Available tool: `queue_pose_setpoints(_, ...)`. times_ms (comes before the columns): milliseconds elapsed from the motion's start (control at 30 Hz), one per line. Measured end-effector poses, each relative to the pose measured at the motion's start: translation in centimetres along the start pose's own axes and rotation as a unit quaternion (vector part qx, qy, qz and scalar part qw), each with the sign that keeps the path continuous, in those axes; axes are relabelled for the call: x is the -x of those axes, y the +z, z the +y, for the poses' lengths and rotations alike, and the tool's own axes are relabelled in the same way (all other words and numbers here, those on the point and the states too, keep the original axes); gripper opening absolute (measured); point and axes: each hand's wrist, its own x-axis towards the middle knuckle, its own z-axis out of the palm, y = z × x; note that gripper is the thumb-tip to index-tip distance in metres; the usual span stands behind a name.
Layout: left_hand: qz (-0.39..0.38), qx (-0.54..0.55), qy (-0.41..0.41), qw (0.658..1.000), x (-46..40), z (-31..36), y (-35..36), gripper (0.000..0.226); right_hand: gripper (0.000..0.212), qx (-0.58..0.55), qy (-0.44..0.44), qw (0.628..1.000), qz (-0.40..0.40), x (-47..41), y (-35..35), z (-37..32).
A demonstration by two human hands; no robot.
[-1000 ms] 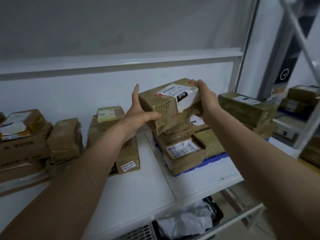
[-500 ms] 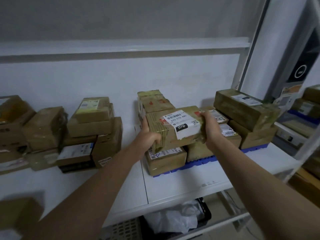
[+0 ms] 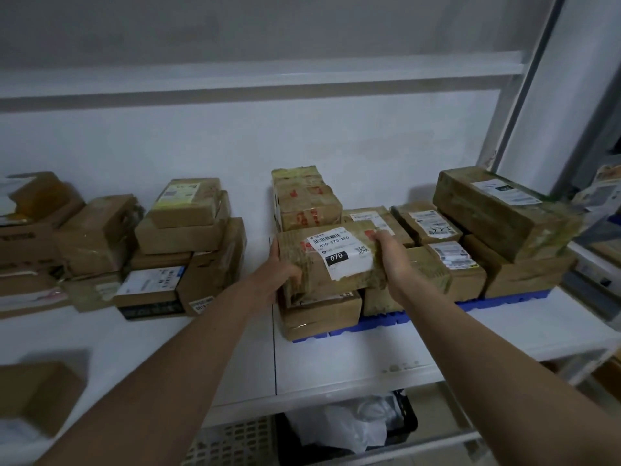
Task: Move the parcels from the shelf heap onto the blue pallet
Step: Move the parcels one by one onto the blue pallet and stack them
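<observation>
Two hands on one taped parcel (image 3: 331, 260), sitting on the near-left stack on the blue pallet (image 3: 376, 322). Left hand (image 3: 280, 272) fingers curl round its left end, right hand (image 3: 391, 255) grips the right.

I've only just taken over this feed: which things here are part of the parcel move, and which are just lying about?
In the job:
- parcel labelled 070, gripped by left hand and right hand
- blue pallet with its stacked parcels
- shelf heap at left

Lying about:
- black crate with white plastic bag below the shelf
- lone box at near left
</observation>
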Motion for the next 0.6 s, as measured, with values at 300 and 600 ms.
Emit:
queue_pose_setpoints(300, -0.041, -0.025, -0.026, 0.999, -1.3, -1.0, -1.0, 0.096, 0.033, 0.012, -0.008, 1.000, -0.003, -0.6, 0.0, 0.8)
queue_pose_setpoints(600, -0.066, -0.021, 0.006, 0.998, -1.9, -1.8, -1.1, 0.086, 0.053, 0.041, 0.014, 0.999, -0.007, -0.4, 0.0, 0.3)
